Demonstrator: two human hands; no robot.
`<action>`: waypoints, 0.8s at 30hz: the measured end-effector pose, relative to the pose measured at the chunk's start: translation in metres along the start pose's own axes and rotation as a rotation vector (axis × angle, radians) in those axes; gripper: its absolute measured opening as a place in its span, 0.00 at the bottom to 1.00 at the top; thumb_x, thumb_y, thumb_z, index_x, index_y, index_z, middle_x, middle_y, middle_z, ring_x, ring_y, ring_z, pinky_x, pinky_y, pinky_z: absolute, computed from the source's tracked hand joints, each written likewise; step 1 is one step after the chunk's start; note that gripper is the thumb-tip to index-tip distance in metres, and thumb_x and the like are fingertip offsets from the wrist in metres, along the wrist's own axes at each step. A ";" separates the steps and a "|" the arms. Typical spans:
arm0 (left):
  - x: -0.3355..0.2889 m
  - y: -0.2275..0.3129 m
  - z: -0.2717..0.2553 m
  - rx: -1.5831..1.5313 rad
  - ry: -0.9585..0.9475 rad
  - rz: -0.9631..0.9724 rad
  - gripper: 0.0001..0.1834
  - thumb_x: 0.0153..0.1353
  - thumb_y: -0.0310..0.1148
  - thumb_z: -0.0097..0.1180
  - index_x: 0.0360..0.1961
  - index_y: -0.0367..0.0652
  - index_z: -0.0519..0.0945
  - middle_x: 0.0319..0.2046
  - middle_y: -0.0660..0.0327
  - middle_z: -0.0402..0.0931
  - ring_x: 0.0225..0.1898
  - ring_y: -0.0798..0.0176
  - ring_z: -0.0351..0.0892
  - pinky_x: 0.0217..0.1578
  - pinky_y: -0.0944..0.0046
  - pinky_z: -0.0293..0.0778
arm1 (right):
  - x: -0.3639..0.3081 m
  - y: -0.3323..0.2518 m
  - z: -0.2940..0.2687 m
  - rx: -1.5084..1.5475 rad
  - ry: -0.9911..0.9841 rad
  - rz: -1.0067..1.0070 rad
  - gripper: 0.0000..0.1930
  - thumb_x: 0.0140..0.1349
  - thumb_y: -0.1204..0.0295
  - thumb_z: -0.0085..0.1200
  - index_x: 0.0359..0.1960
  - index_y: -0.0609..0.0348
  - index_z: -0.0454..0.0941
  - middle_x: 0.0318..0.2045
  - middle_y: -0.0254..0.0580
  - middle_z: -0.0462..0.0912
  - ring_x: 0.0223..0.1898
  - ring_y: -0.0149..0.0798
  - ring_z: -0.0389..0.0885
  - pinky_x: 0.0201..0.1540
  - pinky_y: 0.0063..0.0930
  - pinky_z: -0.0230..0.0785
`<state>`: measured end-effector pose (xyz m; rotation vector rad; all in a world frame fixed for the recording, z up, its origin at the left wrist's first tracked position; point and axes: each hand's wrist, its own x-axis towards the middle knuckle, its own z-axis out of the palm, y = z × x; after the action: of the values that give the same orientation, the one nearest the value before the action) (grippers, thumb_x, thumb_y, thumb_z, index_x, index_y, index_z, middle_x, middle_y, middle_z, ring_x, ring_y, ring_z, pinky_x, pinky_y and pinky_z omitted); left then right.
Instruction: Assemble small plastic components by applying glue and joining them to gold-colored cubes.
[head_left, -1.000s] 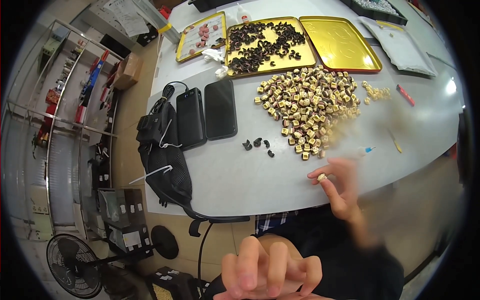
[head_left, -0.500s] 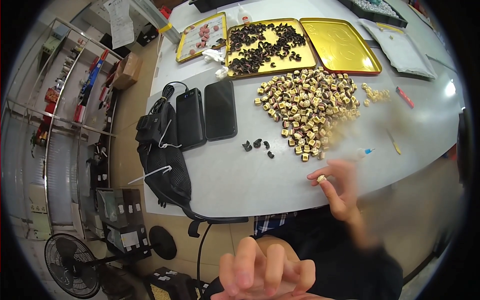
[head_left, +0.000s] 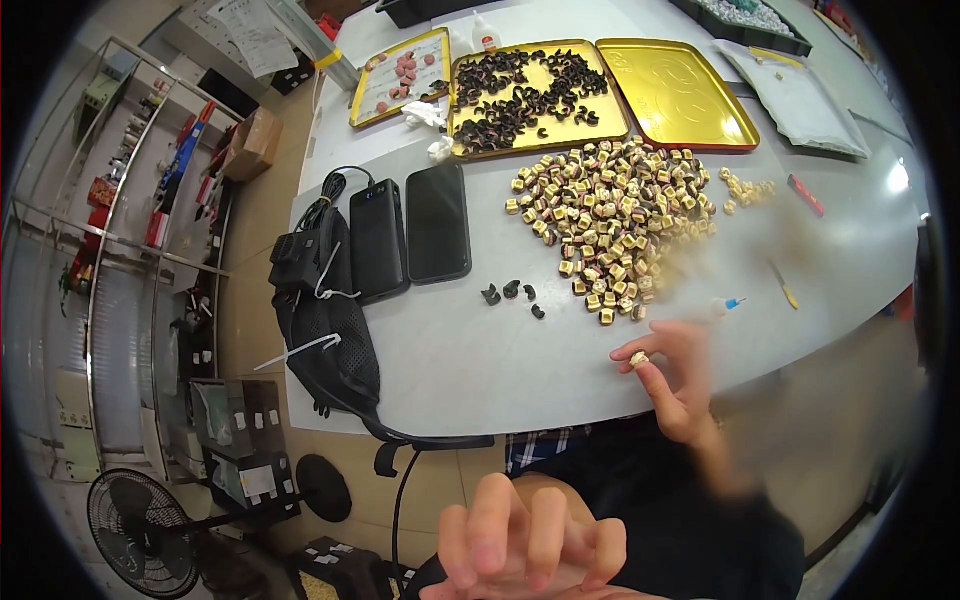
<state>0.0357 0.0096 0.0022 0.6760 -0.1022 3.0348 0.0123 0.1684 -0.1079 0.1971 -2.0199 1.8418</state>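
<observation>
Grey tabletop (head_left: 440,365) is bearing a cream-and-dark pile (head_left: 612,222); just below the pile, the right hand (head_left: 683,388) is pinching a cream piece (head_left: 640,359); farther below, the left hand (head_left: 528,548) is hanging half-curled, holding nothing visible.

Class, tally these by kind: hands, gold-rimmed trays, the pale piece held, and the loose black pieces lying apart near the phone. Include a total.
Hands (left, right): 2
Gold-rimmed trays: 3
Pale piece held: 1
Loose black pieces: 4
Total: 10
</observation>
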 end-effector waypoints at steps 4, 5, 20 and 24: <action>-0.003 -0.005 0.002 0.148 -0.024 0.142 0.07 0.70 0.36 0.57 0.44 0.49 0.74 0.54 0.69 0.66 0.47 0.65 0.66 0.39 0.57 0.64 | -0.001 0.001 0.004 0.035 0.006 0.013 0.22 0.67 0.83 0.53 0.60 0.62 0.61 0.41 0.52 0.85 0.40 0.37 0.83 0.48 0.30 0.74; -0.004 -0.006 0.003 0.221 -0.032 0.197 0.06 0.70 0.34 0.56 0.44 0.50 0.74 0.55 0.69 0.66 0.47 0.66 0.65 0.39 0.58 0.64 | -0.002 0.002 0.006 0.052 0.008 0.018 0.22 0.67 0.83 0.53 0.60 0.62 0.61 0.41 0.52 0.84 0.40 0.37 0.83 0.48 0.30 0.74; 0.012 -0.031 -0.010 0.212 -0.248 0.659 0.04 0.71 0.30 0.51 0.45 0.50 0.74 0.58 0.70 0.66 0.48 0.67 0.65 0.40 0.63 0.63 | -0.005 0.005 0.007 0.076 0.076 0.085 0.22 0.67 0.82 0.50 0.62 0.61 0.61 0.41 0.52 0.84 0.37 0.37 0.81 0.47 0.31 0.72; -0.005 -0.025 -0.019 0.175 -0.232 0.779 0.05 0.71 0.29 0.49 0.45 0.50 0.74 0.60 0.70 0.65 0.47 0.67 0.64 0.39 0.65 0.61 | -0.004 0.004 0.005 0.055 0.063 0.068 0.22 0.67 0.82 0.51 0.62 0.61 0.61 0.40 0.52 0.84 0.37 0.37 0.81 0.47 0.31 0.72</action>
<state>0.0330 0.0354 -0.0152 1.2572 -0.1311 3.7057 0.0138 0.1630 -0.1131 0.0854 -1.9583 1.9216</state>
